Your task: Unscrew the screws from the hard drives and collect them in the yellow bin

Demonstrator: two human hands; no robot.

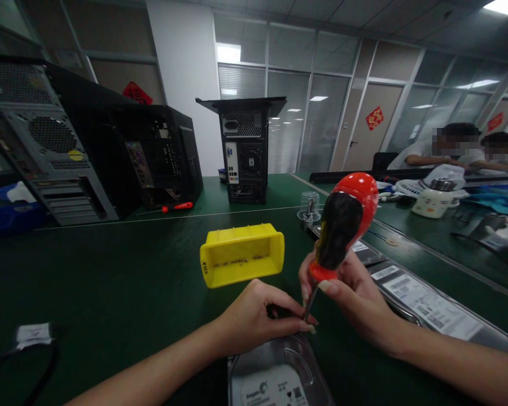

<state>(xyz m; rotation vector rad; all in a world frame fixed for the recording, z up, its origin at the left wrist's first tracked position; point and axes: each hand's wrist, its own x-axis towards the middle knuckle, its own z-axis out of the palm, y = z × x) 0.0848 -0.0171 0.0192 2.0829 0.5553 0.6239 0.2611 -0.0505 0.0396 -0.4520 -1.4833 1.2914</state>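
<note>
A red and black screwdriver (342, 220) is gripped in my right hand (359, 293), its handle up and its shaft slanting down to the left. Its tip meets the far right edge of a hard drive (275, 378) with a Seagate label, lying at the bottom middle. My left hand (258, 316) is over the drive's far end, thumb and forefinger pinched around the shaft's tip. Whatever small thing sits between those fingertips is hidden. Just beyond my left hand stands a yellow bin (241, 237) with small screws on its floor.
More hard drives (432, 299) lie on the right beside my right forearm. Black computer cases (245, 152) stand at the back and left. Another red screwdriver (178, 207) lies near them. A clear plastic container (309, 206) stands behind the bin. Co-workers (440, 146) sit at the far right.
</note>
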